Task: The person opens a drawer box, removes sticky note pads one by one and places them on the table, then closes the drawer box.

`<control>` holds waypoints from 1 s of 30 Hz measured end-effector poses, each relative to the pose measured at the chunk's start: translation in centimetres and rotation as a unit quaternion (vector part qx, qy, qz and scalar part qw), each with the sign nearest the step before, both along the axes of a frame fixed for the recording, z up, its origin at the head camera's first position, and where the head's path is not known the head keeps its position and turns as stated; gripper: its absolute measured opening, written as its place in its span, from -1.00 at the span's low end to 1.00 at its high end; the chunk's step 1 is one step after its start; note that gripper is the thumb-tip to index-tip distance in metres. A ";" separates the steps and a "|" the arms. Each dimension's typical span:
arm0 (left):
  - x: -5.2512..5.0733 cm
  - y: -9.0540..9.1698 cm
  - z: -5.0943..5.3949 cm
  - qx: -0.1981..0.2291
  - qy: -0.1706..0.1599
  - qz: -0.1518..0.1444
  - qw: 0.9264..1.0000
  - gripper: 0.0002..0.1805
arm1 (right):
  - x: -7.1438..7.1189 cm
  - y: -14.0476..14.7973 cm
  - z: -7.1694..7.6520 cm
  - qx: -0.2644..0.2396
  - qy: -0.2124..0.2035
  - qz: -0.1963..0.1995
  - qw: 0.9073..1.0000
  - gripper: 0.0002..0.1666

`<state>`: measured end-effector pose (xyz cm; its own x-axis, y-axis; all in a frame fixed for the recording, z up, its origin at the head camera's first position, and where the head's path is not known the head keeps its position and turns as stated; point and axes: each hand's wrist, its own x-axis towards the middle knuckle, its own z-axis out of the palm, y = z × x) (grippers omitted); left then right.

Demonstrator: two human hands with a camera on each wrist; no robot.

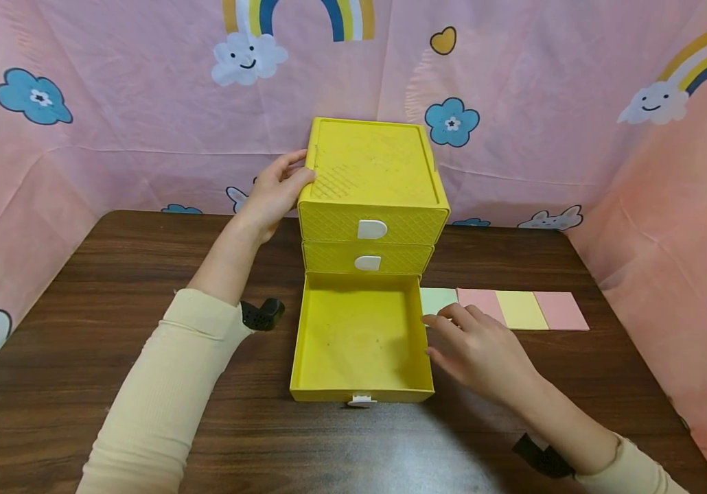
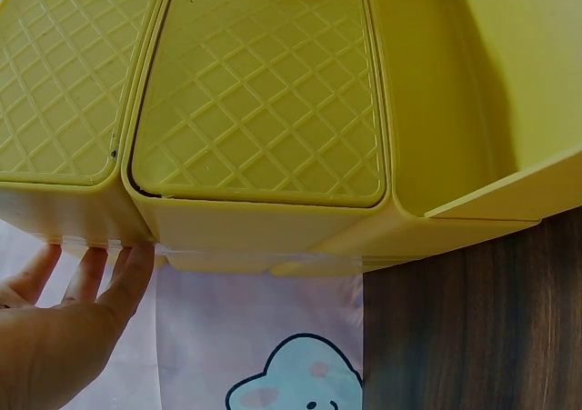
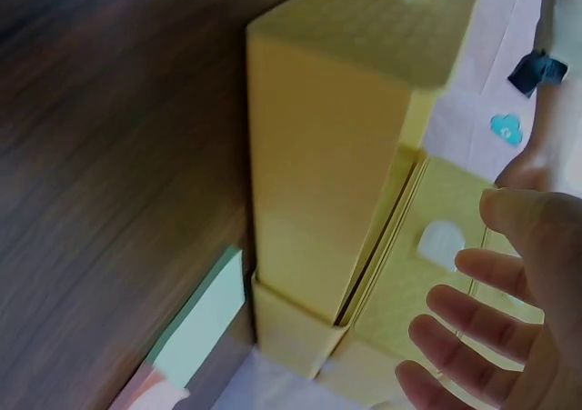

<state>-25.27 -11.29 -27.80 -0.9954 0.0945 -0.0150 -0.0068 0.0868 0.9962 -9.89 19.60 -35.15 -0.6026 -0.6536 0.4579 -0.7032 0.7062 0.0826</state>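
Observation:
A yellow three-drawer plastic storage box (image 1: 373,161) stands on the table, its bottom drawer (image 1: 360,343) pulled out with a bare floor visible. The upper two drawers are closed, each with a white handle. My left hand (image 1: 276,192) touches the upper left side of the box near the top edge; in the left wrist view its fingers (image 2: 91,274) reach against the side wall. By the pulled-out drawer's right wall hovers my right hand (image 1: 483,350), fingers spread and slightly bent, holding nothing in the right wrist view. Whether a fingertip touches the wall, I cannot tell.
Several coloured sticky-note pads lie in a row right of the box: green (image 1: 438,298), pink (image 1: 480,302), yellow (image 1: 522,310) and pink (image 1: 561,311). My right hand partly covers the row. A pink patterned cloth (image 1: 162,116) hangs behind the dark wooden table (image 1: 236,425).

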 end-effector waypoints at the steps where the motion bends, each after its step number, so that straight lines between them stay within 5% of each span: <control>1: 0.0 0.0 0.0 0.000 0.001 0.000 1.000 -0.41 | 0.2 -0.3 0.0 -0.001 -0.005 0.004 1.000 -0.54; 13: 0.1 0.0 -0.1 0.005 0.003 -0.001 1.000 -0.41 | 2.3 -2.9 -0.5 0.012 -0.024 0.052 0.998 -0.49; 20: 0.1 0.0 0.0 0.000 0.000 0.001 1.000 -0.41 | 3.1 -3.8 -1.2 0.010 0.003 0.094 0.996 -0.45; 30: 0.1 0.0 0.1 -0.007 0.002 -0.002 1.000 -0.41 | 4.2 -5.0 -2.0 0.009 -0.006 0.127 0.992 -0.56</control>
<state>-25.19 -11.31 -27.74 -0.9950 0.0988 -0.0126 -0.0026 0.1000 0.9950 -5.72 14.61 -37.13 -0.4235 -0.7933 0.4375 -0.8590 0.5050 0.0842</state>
